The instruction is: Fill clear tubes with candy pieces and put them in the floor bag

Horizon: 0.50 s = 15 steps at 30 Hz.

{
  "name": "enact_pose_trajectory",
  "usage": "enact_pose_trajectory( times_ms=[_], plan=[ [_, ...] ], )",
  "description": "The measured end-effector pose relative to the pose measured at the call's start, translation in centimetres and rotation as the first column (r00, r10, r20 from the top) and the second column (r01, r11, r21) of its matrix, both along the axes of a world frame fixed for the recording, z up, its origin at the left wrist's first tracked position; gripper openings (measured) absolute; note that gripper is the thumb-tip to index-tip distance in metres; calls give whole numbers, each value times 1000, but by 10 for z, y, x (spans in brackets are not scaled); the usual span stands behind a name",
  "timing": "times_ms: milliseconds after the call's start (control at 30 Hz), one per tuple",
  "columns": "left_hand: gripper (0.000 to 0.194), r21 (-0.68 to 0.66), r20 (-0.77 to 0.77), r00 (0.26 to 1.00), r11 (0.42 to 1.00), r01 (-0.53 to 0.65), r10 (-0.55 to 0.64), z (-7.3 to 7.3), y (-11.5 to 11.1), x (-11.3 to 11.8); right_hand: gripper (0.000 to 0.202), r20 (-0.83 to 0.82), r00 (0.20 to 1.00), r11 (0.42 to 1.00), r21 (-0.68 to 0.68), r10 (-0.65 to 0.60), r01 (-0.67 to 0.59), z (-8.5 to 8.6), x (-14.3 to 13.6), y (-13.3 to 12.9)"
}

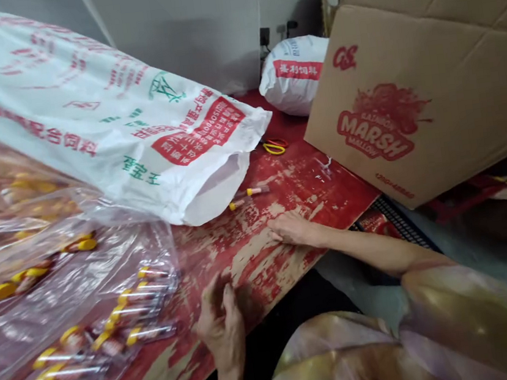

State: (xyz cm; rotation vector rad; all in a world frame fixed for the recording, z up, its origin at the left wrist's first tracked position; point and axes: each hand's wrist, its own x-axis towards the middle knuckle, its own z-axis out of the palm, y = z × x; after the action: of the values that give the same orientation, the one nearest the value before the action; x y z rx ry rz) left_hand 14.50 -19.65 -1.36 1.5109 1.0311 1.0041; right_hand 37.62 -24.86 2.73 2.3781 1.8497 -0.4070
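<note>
My left hand (222, 329) rests with its fingers spread flat on the worn red bench (260, 244), holding nothing, just beside the clear bags of yellow-capped tubes (126, 320). My right hand (291, 228) lies flat and empty, two loose tubes (246, 197) just beyond its fingers.

My left hand (221, 326) is curled with bent fingers close to me, and my right hand (291, 228) lies flat, palm down, with its arm stretched out.

Even, fairly bright light is cast from above. Glare is seen on the plastic bags (65, 312). Motion blur is spread throughout, and edges are stretched.
</note>
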Motion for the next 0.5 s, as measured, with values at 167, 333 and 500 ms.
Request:
enact_pose_trajectory(
  times_ms=[167,333,500],
  plan=[
    [49,-363,97,989,921,141,-113,1,-4,15,16,-64,998,996,79,-26,31,-4,6,-1],
    [47,-633,363,926,703,324,-101,7,0,21,24,-75,993,970,217,-94,109,-6,-31,-13],
    [39,-745,493,865,556,369,87,6,-6,25,27,-50,986,878,464,160,-119,-14,-89,-22]
  ],
)
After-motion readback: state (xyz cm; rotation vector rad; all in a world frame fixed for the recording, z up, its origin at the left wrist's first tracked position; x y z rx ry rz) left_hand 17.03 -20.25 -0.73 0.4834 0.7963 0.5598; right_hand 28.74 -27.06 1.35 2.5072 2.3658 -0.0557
